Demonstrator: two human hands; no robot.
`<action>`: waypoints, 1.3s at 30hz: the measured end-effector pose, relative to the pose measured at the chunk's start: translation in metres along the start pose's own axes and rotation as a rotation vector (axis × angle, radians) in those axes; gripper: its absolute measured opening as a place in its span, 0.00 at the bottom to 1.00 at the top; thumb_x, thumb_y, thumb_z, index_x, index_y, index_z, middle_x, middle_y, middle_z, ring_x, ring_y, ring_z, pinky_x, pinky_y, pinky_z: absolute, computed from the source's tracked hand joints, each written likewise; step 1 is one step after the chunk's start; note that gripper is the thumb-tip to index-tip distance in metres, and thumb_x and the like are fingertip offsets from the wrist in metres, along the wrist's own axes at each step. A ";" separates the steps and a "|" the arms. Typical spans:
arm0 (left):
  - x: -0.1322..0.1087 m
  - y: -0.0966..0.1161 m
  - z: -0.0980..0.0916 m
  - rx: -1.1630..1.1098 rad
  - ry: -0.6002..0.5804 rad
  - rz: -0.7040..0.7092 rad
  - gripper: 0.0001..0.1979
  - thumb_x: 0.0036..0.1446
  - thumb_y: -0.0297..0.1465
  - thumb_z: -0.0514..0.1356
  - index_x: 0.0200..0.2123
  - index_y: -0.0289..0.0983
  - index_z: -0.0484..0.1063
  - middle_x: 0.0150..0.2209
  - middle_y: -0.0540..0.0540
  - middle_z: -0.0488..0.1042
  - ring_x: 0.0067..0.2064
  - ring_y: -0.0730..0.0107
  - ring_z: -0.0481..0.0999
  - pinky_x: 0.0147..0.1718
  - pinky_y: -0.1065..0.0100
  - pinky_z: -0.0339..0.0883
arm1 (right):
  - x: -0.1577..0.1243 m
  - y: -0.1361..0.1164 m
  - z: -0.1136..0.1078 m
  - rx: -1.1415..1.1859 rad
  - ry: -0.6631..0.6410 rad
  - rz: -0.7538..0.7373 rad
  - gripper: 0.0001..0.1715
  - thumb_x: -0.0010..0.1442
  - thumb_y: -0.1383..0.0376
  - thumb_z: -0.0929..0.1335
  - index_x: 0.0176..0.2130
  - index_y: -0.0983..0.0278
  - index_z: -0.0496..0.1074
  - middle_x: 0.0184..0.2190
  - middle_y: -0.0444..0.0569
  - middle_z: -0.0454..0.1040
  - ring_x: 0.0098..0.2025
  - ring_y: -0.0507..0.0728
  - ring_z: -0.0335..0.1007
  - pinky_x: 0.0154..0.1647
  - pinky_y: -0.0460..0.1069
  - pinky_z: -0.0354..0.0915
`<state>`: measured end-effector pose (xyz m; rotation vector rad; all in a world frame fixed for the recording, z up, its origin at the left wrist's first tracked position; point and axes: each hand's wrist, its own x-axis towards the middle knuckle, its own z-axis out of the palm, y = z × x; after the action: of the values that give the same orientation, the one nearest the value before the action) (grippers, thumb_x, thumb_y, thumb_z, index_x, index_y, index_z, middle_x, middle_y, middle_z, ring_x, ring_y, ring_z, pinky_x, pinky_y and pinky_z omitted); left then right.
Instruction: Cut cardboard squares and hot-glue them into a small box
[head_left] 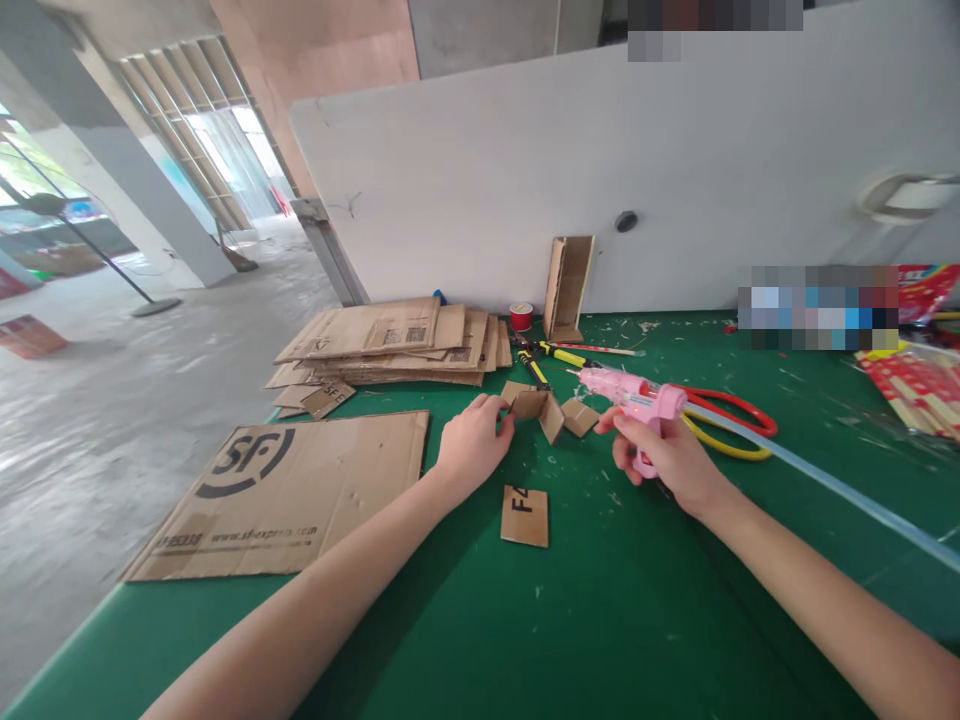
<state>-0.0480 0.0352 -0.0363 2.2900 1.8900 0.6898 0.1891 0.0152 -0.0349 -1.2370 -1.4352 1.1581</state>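
My right hand (664, 462) is closed around the handle of a pink glue gun (634, 393), whose nozzle points left toward small cardboard pieces. A clear glue stick (825, 483) trails from its back to the right. My left hand (474, 443) pinches a small folded cardboard piece (538, 407) standing on the green table (600, 600). Another small cardboard flap (579, 417) lies just beside the nozzle. A loose cardboard rectangle (525, 516) lies flat in front of both hands.
A large flat cardboard sheet (277, 497) lies at the left near the table edge. A stack of cardboard (390, 345) sits behind it. Red and yellow scissors (731, 425), yellow-handled pliers (547, 358), a red spool (520, 317) and an upright cardboard piece (568, 288) stand by the white partition (600, 170).
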 end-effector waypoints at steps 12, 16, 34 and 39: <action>0.014 -0.011 0.007 -0.219 -0.002 0.031 0.09 0.56 0.32 0.56 0.40 0.40 0.71 0.40 0.48 0.74 0.29 0.71 0.72 0.31 0.69 0.65 | 0.001 0.001 -0.008 0.122 -0.179 -0.032 0.21 0.59 0.49 0.66 0.30 0.64 0.67 0.25 0.43 0.70 0.11 0.43 0.54 0.11 0.43 0.52; 0.017 -0.012 0.007 -0.195 -0.021 0.022 0.07 0.58 0.31 0.55 0.36 0.40 0.72 0.38 0.48 0.75 0.31 0.70 0.72 0.32 0.69 0.64 | 0.002 0.005 0.000 0.166 -0.152 -0.001 0.22 0.58 0.48 0.65 0.28 0.64 0.65 0.21 0.41 0.67 0.10 0.43 0.50 0.11 0.43 0.50; 0.014 -0.021 0.008 -0.495 -0.142 0.009 0.06 0.54 0.30 0.59 0.36 0.37 0.74 0.32 0.49 0.78 0.28 0.72 0.74 0.30 0.71 0.66 | -0.002 0.004 0.003 0.050 0.032 -0.009 0.23 0.58 0.46 0.64 0.28 0.63 0.67 0.12 0.40 0.62 0.13 0.49 0.56 0.14 0.45 0.53; 0.014 -0.020 0.005 -0.481 -0.176 0.040 0.06 0.54 0.32 0.59 0.32 0.37 0.75 0.29 0.49 0.77 0.30 0.71 0.74 0.30 0.71 0.65 | -0.001 0.005 0.002 0.082 0.020 -0.015 0.23 0.59 0.47 0.64 0.28 0.63 0.68 0.13 0.40 0.64 0.13 0.49 0.57 0.15 0.45 0.54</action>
<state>-0.0625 0.0541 -0.0438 2.0089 1.4169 0.8114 0.1880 0.0142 -0.0407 -1.1763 -1.3665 1.1793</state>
